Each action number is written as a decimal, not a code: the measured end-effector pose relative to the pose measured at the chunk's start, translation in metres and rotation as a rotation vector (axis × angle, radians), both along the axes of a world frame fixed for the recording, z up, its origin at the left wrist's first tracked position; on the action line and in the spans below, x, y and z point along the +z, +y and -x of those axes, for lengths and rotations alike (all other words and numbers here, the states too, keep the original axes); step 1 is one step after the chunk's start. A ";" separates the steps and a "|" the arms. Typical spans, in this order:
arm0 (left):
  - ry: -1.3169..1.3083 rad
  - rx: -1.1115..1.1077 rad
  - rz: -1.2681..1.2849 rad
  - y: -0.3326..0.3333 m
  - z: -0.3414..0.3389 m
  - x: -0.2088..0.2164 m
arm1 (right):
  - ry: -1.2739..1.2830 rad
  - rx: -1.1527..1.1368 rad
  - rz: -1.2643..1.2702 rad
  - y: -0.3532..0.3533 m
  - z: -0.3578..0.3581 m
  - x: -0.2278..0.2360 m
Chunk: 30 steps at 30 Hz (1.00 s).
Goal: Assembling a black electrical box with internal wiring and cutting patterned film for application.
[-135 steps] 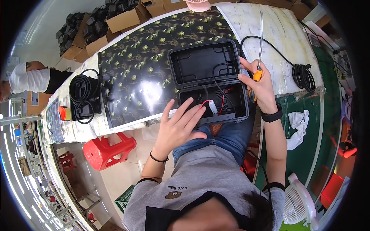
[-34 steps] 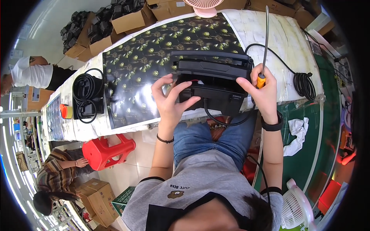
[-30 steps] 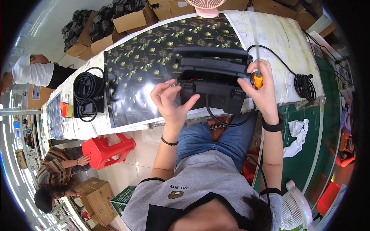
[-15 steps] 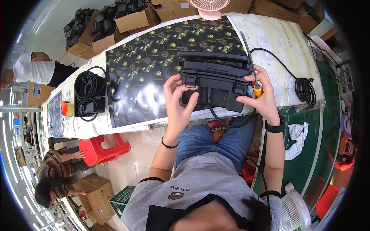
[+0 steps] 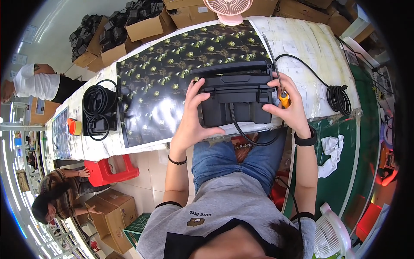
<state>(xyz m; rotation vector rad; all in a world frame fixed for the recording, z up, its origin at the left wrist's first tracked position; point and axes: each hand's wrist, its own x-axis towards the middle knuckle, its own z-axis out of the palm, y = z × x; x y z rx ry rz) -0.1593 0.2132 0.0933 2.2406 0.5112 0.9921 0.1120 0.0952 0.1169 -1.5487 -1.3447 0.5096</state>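
A black plastic case (image 5: 241, 93) with a carrying handle stands near the front edge of the table. My left hand (image 5: 192, 116) grips its left end, fingers over the upper corner and thumb low along the front. At the right end, my right hand (image 5: 290, 101) has its fingertips and thumb around the latch (image 5: 264, 94). A long-shafted screwdriver with an orange handle (image 5: 284, 99) is tucked in that same hand, its shaft pointing away from me. A black ribbed cable (image 5: 235, 118) leaves the case's front and loops down over the table edge.
A patterned black sheet (image 5: 151, 103) lies under the case. To the left are a black device with coiled cable (image 5: 100, 108) and a tape roll (image 5: 75, 126). A cable coil (image 5: 339, 99) lies right, a pink fan (image 5: 228, 11) beyond. A person (image 5: 60, 190) touches a red stool (image 5: 110, 172).
My left hand has moved off the left latch to the case's left end, its thumb lower and stretched out. The case now sits more level. My right hand keeps its hold.
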 end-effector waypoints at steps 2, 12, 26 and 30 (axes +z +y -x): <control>0.018 0.032 -0.036 0.001 0.001 0.002 | -0.059 -0.106 -0.075 0.000 0.004 0.003; -0.110 0.141 -0.044 -0.020 -0.002 -0.008 | -0.022 -0.010 -0.011 -0.010 0.010 0.001; -0.181 0.119 -0.106 -0.030 0.001 -0.017 | 0.014 -0.063 -0.167 -0.002 0.024 0.002; -0.164 0.137 -0.120 -0.029 0.001 -0.015 | 0.103 -0.058 -0.148 0.001 0.024 0.005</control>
